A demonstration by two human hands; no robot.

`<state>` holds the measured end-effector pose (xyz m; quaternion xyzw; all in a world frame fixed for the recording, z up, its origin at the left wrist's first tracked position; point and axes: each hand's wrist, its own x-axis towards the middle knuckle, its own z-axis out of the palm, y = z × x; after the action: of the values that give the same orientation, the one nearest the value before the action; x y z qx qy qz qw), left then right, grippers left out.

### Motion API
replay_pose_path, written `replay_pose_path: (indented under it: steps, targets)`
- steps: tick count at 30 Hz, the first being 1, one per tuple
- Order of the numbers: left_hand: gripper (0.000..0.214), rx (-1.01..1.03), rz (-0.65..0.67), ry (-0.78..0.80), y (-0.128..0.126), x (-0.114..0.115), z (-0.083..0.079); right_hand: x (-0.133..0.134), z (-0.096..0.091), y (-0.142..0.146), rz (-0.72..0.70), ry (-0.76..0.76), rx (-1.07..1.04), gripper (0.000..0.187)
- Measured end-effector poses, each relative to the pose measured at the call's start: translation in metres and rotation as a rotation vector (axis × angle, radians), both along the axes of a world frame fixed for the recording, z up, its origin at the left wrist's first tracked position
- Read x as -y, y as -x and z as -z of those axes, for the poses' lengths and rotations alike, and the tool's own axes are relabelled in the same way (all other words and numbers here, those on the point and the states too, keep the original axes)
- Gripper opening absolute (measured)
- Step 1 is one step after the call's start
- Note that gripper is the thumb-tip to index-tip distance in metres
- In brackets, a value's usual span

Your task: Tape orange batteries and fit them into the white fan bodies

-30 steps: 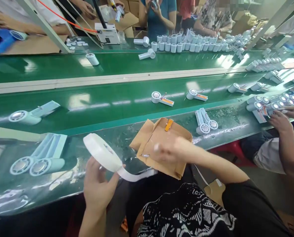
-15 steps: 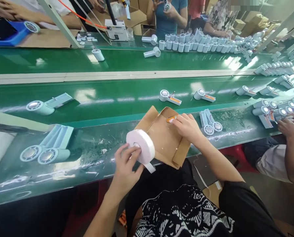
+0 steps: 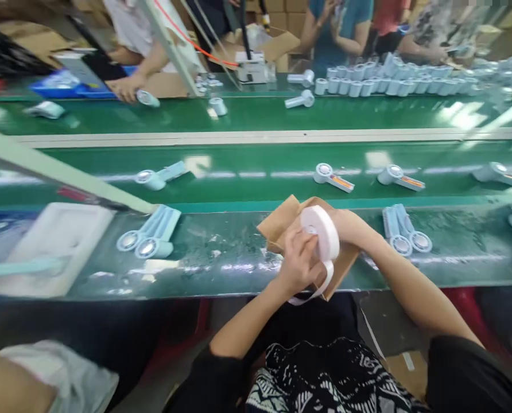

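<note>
My left hand [image 3: 299, 265] grips a white roll of tape [image 3: 324, 231] and holds it upright over a brown cardboard tray [image 3: 280, 222] at the near edge of the green bench. A loose tail of tape [image 3: 311, 293] hangs below the roll. My right hand [image 3: 349, 225] reaches in from the right and sits right behind the roll, over the tray. Its fingers are hidden by the roll.
Two pale blue handheld fans [image 3: 404, 235] lie right of the tray and another pair [image 3: 149, 240] to the left. More fans [image 3: 331, 175] ride the green conveyor [image 3: 247, 160]. A white moulded tray [image 3: 53, 238] sits far left. Other people work across the belt.
The tape roll has moved right and up over the cardboard tray. My right hand left the orange part in the tray and now sits behind the roll. The view has swung left.
</note>
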<state>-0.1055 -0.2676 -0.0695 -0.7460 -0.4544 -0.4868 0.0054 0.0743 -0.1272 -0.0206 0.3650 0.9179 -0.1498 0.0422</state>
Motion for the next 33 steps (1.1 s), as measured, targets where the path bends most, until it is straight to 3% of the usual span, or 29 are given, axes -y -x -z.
replay_pose_path:
  steps: [2, 4, 6, 8, 12, 16, 19, 22, 26, 29, 31, 33]
  targets:
    - [0.056, 0.003, -0.047, -0.008, -0.003, -0.010, 0.010, -0.011, 0.015, -0.011, 0.141, 0.237, -0.349, 0.035]
    - [0.058, 0.013, -0.090, -0.005, -0.004, -0.009, 0.012, -0.015, 0.025, -0.022, 0.409, 0.448, -0.767, 0.050]
    - [0.060, 0.017, -0.105, -0.004, -0.002, -0.002, 0.008, -0.013, 0.025, -0.031, 0.637, 0.547, -1.098, 0.059]
    - [0.060, 0.000, -0.087, -0.014, 0.005, 0.005, 0.000, -0.005, 0.017, -0.037, 0.711, 0.603, -1.237, 0.064]
    - [0.056, -0.107, -0.091, -0.025, 0.028, 0.018, -0.025, 0.022, -0.017, -0.043, 0.565, 0.665, -1.173, 0.058]
    - [0.053, -0.304, -0.104, 0.036, 0.048, 0.033, -0.052, 0.049, -0.056, -0.047, 0.285, 0.522, -1.112, 0.044]
    - [0.052, -0.403, -0.110, 0.068, 0.058, 0.041, -0.064, 0.061, -0.074, -0.044, 0.202, 0.469, -1.071, 0.044]
    - [0.055, -0.470, -0.113, 0.048, 0.064, 0.047, -0.067, 0.069, -0.079, -0.035, 0.236, 0.442, -1.000, 0.054]
    - [0.062, -0.553, -0.092, 0.017, 0.066, 0.051, -0.066, 0.072, -0.066, -0.021, 0.215, 0.060, -0.857, 0.064]
    - [0.061, -0.581, -0.086, 0.032, 0.065, 0.053, -0.069, 0.073, -0.058, -0.012, 0.172, -0.090, -0.744, 0.063]
    - [0.061, -0.578, -0.097, 0.050, 0.065, 0.052, -0.072, 0.074, -0.058, -0.011, 0.160, -0.113, -0.711, 0.061]
    - [0.061, -0.567, -0.110, 0.045, 0.065, 0.051, -0.076, 0.076, -0.063, -0.013, 0.138, -0.014, -0.696, 0.050]
